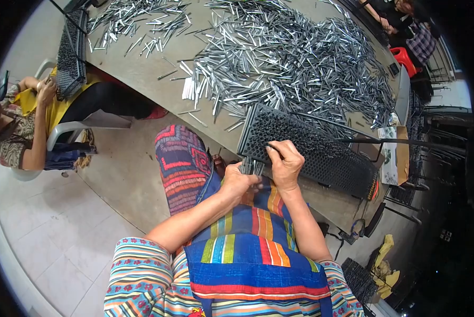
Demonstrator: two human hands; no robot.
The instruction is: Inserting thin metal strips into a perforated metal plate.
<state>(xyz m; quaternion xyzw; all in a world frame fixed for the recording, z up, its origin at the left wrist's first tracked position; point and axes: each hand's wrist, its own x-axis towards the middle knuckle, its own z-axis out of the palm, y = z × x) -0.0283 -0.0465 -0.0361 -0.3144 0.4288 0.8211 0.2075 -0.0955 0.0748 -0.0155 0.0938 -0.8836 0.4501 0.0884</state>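
Note:
Fingers wrapped round, my left hand [236, 183] holds a bundle of thin dark and silvery sticks [252, 166], their ends standing up just below a black tray. This long tray [313, 145] is full of small round holes and lies at a slant along the table's near edge. My right hand [286, 165] is pinched closed at the tray's face, toward its left end. A small dark bit shows at those fingertips; too little of it is visible to name. Beyond the tray, a big loose heap of similar sticks [284, 58] covers much of the table [136, 74].
Another holed tray [70, 58] leans at the table's left end, by a seated person [23, 121] in a light chair. An open cardboard box [395, 156] stands right of my tray. At the far right are another person [406, 26] and a red plastic thing [404, 61].

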